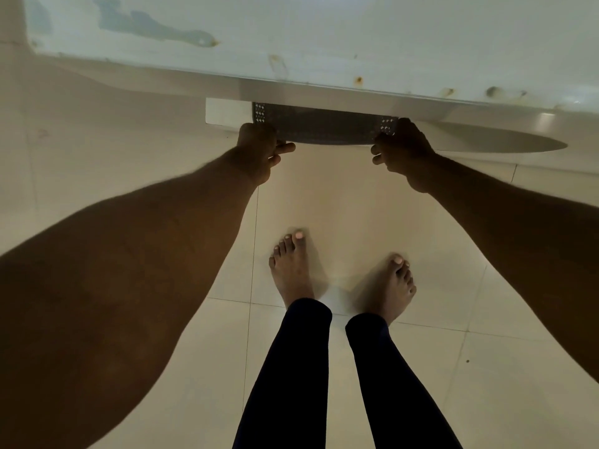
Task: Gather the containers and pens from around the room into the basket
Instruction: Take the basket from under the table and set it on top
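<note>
A dark grey perforated basket [324,126] shows just under the front edge of a white table [324,43]; most of it is hidden beneath the tabletop. My left hand [259,150] grips the basket's left end, fingers curled round its rim. My right hand [402,150] grips its right end the same way. No containers or pens are in view.
A white flat piece [227,113] sticks out under the table, left of the basket. The tabletop is stained and chipped along its edge. My bare feet [291,270] stand on a pale tiled floor [356,196] right in front of the table.
</note>
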